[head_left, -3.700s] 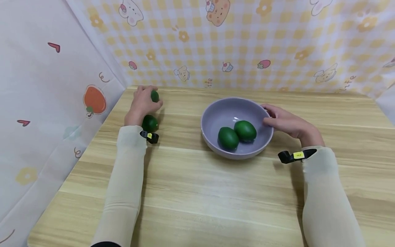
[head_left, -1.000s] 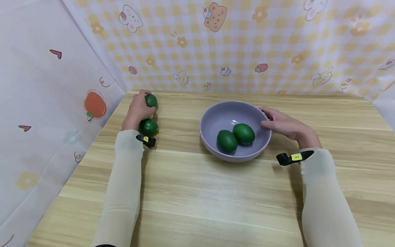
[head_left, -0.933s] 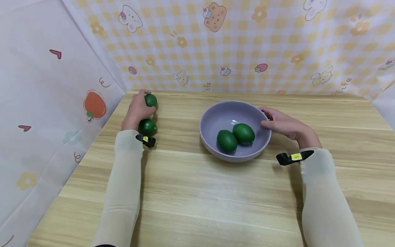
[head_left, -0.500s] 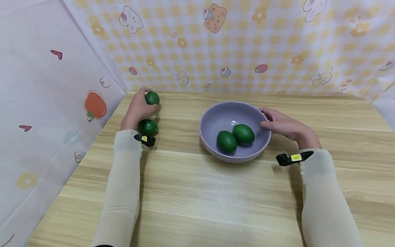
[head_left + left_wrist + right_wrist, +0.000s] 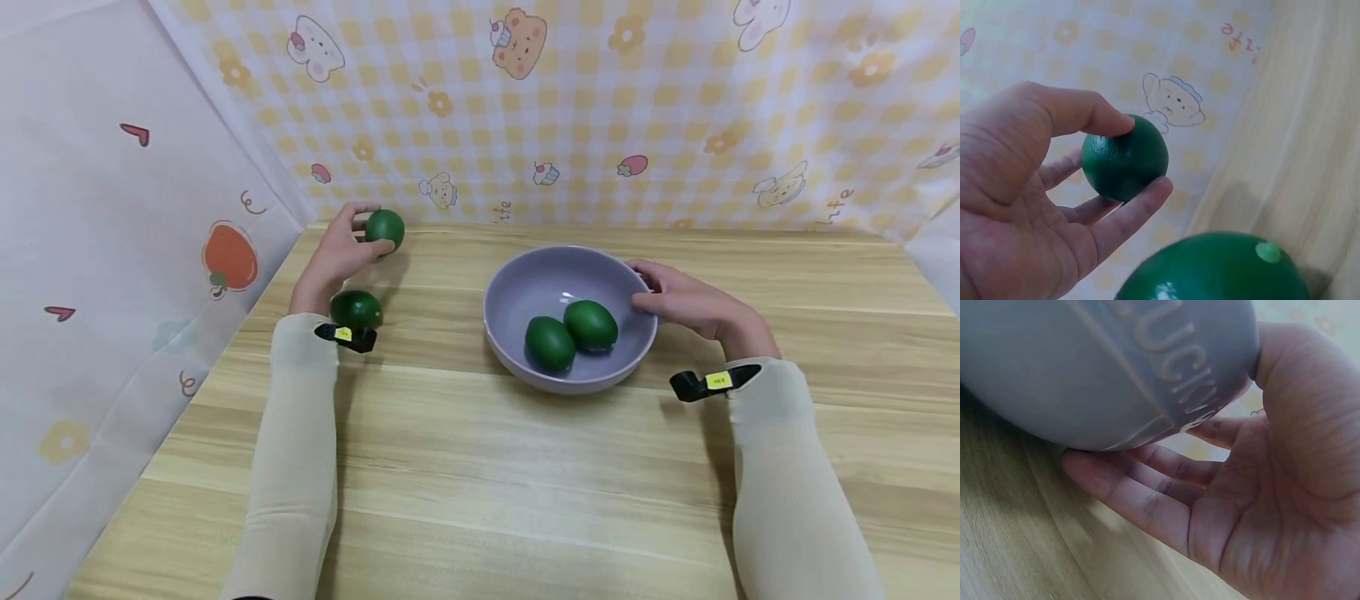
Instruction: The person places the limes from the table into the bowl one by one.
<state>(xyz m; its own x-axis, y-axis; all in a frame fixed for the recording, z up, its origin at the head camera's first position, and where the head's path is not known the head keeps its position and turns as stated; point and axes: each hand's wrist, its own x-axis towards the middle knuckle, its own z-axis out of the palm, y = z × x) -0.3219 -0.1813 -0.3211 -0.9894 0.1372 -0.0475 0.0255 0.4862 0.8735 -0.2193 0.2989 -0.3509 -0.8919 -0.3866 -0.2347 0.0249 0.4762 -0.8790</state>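
At the back left, my left hand (image 5: 339, 254) pinches a green lime (image 5: 386, 229) between thumb and fingers. In the left wrist view the held lime (image 5: 1125, 159) shows against the patterned cloth, off the table. A second lime (image 5: 356, 309) lies on the table just below my left wrist. My right hand (image 5: 693, 302) grips the right rim of a grey-purple bowl (image 5: 517, 287), thumb over the edge. Two limes (image 5: 551, 342) lie together inside the bowl. From the right wrist view, my fingers (image 5: 1141, 503) reach under the bowl's side, which bears raised letters.
The wooden table (image 5: 480, 483) spreads under both arms. A yellow checked cloth (image 5: 570, 100) hangs along the back edge, and a white printed cloth (image 5: 97, 250) stands along the left side. Small black wrist cameras (image 5: 701, 384) stick out from both sleeves.
My left hand has lifted the far lime off the table and moved it slightly up and right. The right hand and the bowl have stayed in place.
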